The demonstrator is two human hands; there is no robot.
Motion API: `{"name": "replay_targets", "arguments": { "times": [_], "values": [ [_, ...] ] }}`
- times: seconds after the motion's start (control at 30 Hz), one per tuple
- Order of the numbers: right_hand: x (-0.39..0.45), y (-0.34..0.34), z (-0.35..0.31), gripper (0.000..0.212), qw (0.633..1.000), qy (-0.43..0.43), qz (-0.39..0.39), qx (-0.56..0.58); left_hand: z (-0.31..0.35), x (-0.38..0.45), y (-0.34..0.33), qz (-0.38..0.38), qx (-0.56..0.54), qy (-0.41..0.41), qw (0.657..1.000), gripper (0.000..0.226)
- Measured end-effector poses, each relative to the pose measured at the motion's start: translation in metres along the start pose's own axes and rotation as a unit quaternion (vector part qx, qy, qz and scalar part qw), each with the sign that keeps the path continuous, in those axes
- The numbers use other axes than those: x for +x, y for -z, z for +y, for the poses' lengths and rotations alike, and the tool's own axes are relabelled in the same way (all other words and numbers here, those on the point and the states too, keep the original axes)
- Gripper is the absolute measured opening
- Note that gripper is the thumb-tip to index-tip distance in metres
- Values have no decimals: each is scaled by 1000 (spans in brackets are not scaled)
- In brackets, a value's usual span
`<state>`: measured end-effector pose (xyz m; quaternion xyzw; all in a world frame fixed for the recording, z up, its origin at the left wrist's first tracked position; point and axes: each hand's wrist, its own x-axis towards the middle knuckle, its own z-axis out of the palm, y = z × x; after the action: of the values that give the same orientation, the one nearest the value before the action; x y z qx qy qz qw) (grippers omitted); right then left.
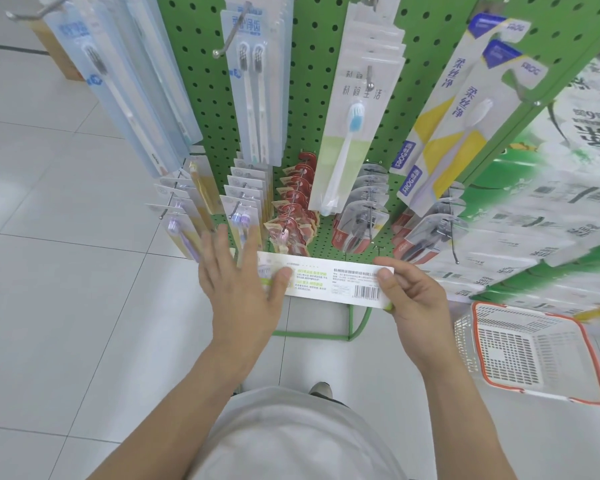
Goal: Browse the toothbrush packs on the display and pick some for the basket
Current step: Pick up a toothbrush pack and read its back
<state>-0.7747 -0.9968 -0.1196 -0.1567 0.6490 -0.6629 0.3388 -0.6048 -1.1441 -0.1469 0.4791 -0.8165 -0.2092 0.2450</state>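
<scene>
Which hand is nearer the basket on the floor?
Right. The right hand is just up-left of the basket; the left hand is farther left, across the toothbrush pack.

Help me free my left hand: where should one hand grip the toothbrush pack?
Keep the right hand pinching the toothbrush pack at its barcode end, thumb on the printed face, fingers behind. It is flat, thin and held level, so a pinch from the right end probably suffices.
</scene>
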Motion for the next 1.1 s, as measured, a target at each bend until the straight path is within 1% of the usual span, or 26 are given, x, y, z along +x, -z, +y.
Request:
{"name": "replay_targets", "arguments": {
  "times": [0.07,0.13,0.23,0.3,0.37,0.43,0.5,0.57,0.63,0.67,0.7,0.73,0.77,0.83,0.87,0.9,0.93,0.97,1.0,1.03,1.07,1.1],
  "values": [
    [0,-5,2,17,1000,-9,4,16,8,-6,-3,1,29,-75,997,56],
    [1,-9,3,16,999,-22,15,38,17,-12,-6,-7,32,-145,989,51],
    [2,-11,3,18,993,-61,37,90,23,-18,-9,-17,48,-228,972,52],
    [2,-7,2,19,991,-90,32,94,21,-16,-12,11,55,-265,963,44],
    [1,-3,4,21,993,-106,-2,52,18,-10,-11,63,36,-273,959,30],
    [-2,-1,4,21,993,-101,-56,9,18,-4,-8,97,3,-271,958,27],
    [-4,-1,2,21,991,-56,-103,-63,19,-1,-3,106,-8,-271,957,27],
    [-7,-2,-5,20,976,4,-145,-160,21,2,1,107,-1,-265,958,26],
    [-7,-2,-12,18,965,32,-174,-195,23,5,5,113,-12,-260,959,23],
    [-6,-2,-14,19,964,36,-177,-195,24,7,7,124,-21,-255,959,20],
    [-5,-2,-15,21,965,38,-177,-188,26,8,10,141,-22,-239,960,24],
    [-4,-1,-16,22,967,39,-177,-176,29,9,12,157,-17,-208,965,40],
    [-3,-1,-16,23,969,42,-176,-165,33,9,14,166,-19,-166,972,61],
    [-2,-1,-16,23,974,46,-174,-138,44,9,22,171,-66,-90,979,104],
    [-2,-1,-16,24,976,45,-179,-116,50,8,27,168,-104,-69,978,120],
    [-3,-2,-15,23,977,45,-186,-95,55,8,30,162,-149,-55,974,130],
    [-4,-4,-15,22,977,49,-191,-80,61,9,34,145,-207,-32,967,136],
    [-4,-6,-14,21,977,53,-195,-66,67,11,38,112,-284,4,952,138],
    [-5,-8,-14,22,978,54,-196,-52,73,13,42,69,-371,45,925,134],
    [-5,-10,-13,24,978,54,-197,-37,77,15,43,25,-446,77,891,121],
    [-5,-12,-12,25,978,51,-199,-26,80,17,42,-9,-495,92,864,98],
    [-5,-14,-10,26,978,47,-203,-18,82,20,42,-29,-514,97,852,74]
  ]
}}
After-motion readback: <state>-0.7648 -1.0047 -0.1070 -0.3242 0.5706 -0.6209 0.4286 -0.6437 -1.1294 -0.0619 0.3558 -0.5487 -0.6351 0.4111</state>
